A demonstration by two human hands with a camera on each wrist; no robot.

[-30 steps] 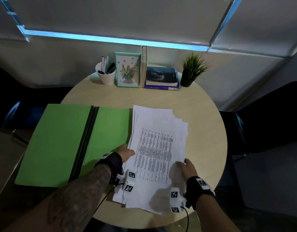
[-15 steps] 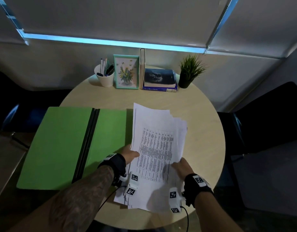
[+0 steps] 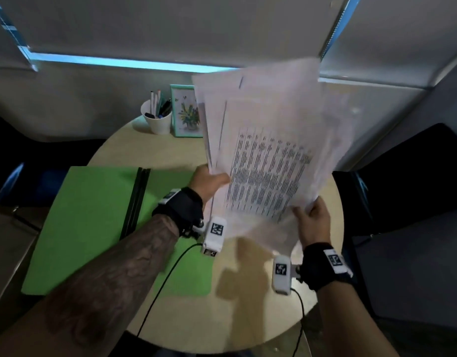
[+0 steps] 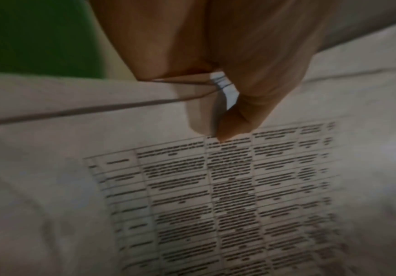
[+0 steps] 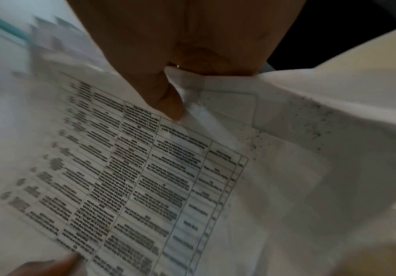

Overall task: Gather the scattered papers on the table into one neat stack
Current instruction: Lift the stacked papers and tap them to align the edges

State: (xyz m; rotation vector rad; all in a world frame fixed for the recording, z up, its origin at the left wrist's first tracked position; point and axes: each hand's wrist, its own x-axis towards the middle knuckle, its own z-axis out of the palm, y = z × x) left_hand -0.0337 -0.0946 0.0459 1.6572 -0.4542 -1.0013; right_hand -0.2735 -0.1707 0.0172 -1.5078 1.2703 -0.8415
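Observation:
A loose bundle of white papers with a printed table on top stands raised off the round table, its sheets fanned and uneven. My left hand pinches the bundle's left edge, thumb on the front sheet. In the left wrist view the thumb of my left hand presses on the papers. My right hand grips the lower right corner. The right wrist view shows my right hand pinching the crumpled corner of the papers.
An open green folder lies on the left of the table. At the back stand a white cup of pens and a framed flower picture. Dark chairs flank the table.
The papers lay flat on the table a second ago; both hands have lifted them up and tilted them nearly upright. They now hide the books and plant at the back.

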